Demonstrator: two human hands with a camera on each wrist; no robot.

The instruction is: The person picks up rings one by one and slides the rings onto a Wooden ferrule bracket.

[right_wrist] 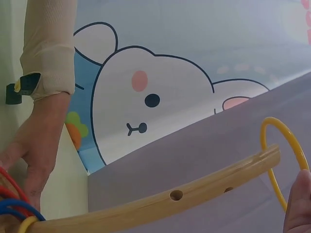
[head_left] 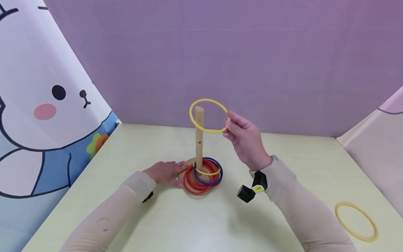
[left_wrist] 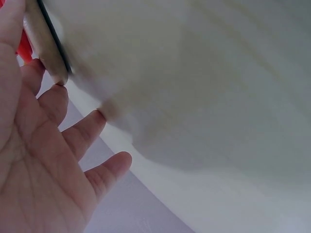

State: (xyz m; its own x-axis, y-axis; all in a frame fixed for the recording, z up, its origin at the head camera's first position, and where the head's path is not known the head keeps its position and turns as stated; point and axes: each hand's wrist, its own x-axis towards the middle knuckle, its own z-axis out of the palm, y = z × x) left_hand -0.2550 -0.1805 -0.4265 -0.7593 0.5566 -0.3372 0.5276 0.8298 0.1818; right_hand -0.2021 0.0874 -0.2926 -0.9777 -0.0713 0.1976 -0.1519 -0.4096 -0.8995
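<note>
A yellow ring (head_left: 206, 100) is pinched at its right side between the thumb and fingers of my right hand (head_left: 247, 140). The ring hangs at the top of an upright wooden peg (head_left: 199, 143); in the right wrist view the peg's tip (right_wrist: 273, 154) overlaps the ring's opening. Around the peg's foot lie several red rings (head_left: 195, 192), blue rings (head_left: 221, 173) and another yellow ring (head_left: 210, 174) on the round wooden base (head_left: 190, 161). My left hand (head_left: 163, 172) rests with spread fingers against the base's left edge; in the left wrist view some fingertips touch its rim.
One more yellow ring (head_left: 374, 227) lies flat on the pale table (head_left: 151, 150) at the near right. Behind the table hangs a purple cloth backdrop (head_left: 283, 70), with a cartoon-printed cloth (head_left: 28, 80) at the left. Each wrist wears a black device.
</note>
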